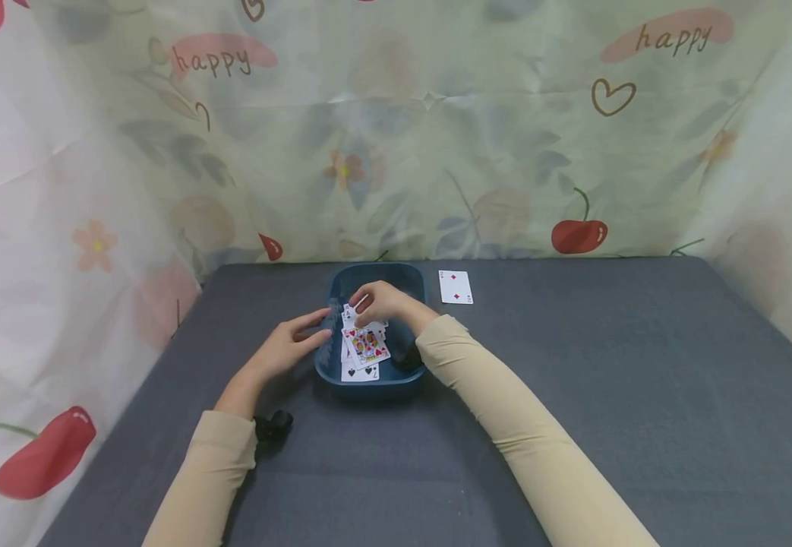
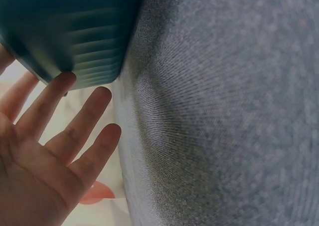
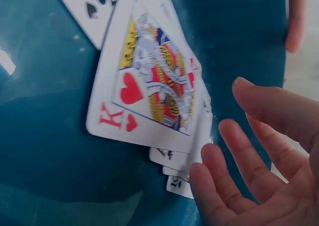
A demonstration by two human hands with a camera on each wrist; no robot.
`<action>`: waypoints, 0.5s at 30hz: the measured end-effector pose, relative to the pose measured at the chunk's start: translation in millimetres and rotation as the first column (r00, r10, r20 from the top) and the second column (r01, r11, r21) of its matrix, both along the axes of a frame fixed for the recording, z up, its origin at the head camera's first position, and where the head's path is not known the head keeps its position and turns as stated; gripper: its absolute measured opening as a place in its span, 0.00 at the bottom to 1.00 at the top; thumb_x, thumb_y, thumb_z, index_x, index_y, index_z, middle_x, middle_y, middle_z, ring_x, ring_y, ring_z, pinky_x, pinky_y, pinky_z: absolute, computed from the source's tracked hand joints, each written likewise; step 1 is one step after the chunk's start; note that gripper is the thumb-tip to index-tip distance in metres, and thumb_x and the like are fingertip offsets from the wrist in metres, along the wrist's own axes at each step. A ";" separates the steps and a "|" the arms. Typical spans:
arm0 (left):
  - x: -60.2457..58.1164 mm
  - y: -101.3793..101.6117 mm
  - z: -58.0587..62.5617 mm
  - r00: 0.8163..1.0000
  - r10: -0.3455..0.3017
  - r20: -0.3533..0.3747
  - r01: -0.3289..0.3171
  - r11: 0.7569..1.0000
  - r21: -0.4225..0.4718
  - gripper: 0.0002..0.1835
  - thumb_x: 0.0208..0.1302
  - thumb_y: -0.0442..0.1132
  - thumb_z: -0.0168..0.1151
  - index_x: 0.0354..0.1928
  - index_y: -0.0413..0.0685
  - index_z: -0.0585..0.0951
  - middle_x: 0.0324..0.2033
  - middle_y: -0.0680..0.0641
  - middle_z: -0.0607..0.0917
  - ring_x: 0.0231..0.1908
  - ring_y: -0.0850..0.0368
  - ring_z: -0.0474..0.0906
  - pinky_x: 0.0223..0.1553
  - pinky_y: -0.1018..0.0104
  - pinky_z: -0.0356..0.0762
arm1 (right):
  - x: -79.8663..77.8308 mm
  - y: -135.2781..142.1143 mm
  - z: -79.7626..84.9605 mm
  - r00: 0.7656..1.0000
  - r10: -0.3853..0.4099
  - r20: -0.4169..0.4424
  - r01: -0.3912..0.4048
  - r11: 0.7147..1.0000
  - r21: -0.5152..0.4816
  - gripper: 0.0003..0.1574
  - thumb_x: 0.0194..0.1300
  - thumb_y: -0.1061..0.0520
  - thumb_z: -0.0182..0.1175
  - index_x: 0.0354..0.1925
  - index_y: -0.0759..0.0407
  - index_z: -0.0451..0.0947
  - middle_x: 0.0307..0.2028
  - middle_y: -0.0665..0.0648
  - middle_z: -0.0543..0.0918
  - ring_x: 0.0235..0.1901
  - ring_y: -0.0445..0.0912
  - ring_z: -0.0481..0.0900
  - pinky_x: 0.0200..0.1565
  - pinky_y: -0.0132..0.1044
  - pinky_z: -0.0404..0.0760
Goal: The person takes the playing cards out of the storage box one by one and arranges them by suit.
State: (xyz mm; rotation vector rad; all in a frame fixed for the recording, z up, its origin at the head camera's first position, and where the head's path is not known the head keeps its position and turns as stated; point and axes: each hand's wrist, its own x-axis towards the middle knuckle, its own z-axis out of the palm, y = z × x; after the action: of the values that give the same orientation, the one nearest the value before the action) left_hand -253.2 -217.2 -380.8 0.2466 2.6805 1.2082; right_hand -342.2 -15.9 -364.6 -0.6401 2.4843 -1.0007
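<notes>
Playing cards [image 1: 367, 348] lie overlapping in the tub [image 1: 368, 390], toward its left side; a two of diamonds [image 1: 455, 289] lies on the table [image 1: 607, 387], near the tub's far right corner. Left hand [image 1: 283, 352]: fingers spread at the tub's left wall. Right hand [image 1: 383, 301]: above the cards, thumb and fingers apart; fingertip contact cannot be confirmed. Step judged: arranging cards inside the tub. Next move likely calls for pinching one thin edge.
</notes>
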 end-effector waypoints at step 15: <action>2.7 0.5 0.9 1.000 0.003 0.006 -0.003 1.000 0.010 0.32 0.67 0.55 0.51 0.70 0.59 0.59 0.71 0.40 0.58 0.65 0.34 0.62 0.60 0.39 0.65 | 3.0 0.1 -5.3 0.996 0.086 -0.034 -0.077 0.977 0.199 0.39 0.45 0.63 0.71 0.57 0.59 0.70 0.55 0.62 0.75 0.54 0.52 0.74 0.57 0.41 0.74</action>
State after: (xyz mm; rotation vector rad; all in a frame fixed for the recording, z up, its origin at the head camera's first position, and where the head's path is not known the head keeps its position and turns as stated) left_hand -250.5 -216.7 -379.9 0.2405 2.6715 1.2215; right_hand -339.2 -15.8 -369.9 -0.6993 2.5301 -0.7063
